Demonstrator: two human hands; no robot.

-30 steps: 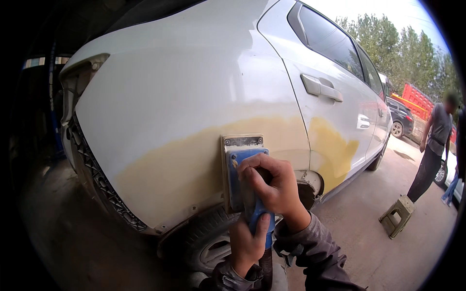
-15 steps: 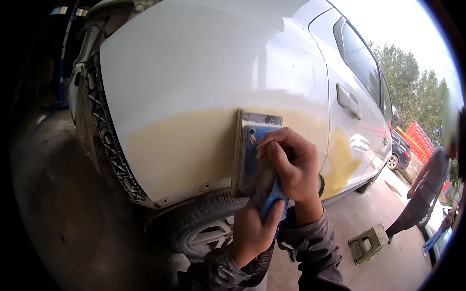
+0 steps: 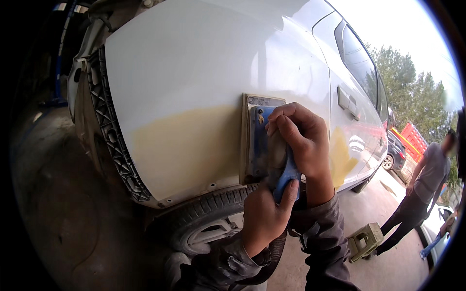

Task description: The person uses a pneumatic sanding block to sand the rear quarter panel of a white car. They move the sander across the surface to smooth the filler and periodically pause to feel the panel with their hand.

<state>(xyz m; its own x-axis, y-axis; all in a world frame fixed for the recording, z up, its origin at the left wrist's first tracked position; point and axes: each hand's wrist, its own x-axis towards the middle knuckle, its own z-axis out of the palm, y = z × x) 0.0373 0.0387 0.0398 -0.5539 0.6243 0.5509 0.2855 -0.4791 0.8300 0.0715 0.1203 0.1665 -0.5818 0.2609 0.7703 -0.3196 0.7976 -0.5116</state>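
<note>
A blue power sander (image 3: 260, 140) with a rectangular pad is pressed upright against a white car's rear side panel (image 3: 194, 68). My left hand (image 3: 264, 213) is closed around the sander's lower handle end, its thumb along the blue grip. Higher up, my right hand (image 3: 306, 138) lies over the sander's body with fingers curled and thumb bent. The pad overlaps a wide yellowish filler patch (image 3: 189, 138) just above the wheel. From the tool's lower end a dark ribbed hose (image 3: 275, 254) runs down between my forearms. The pad's sanding face is hidden against the panel.
Under the panel is the rear tyre (image 3: 204, 206). A black lattice bracket (image 3: 114, 131) lines the panel's left edge. To the right are a small step stool (image 3: 365, 241), a standing person (image 3: 422, 182) and a dark parked car (image 3: 395, 153). Another yellow patch (image 3: 342, 157) marks the door.
Both hands and the sander have shifted up and slightly right across the panel, still gripping it. The person at the right shows more fully in view.
</note>
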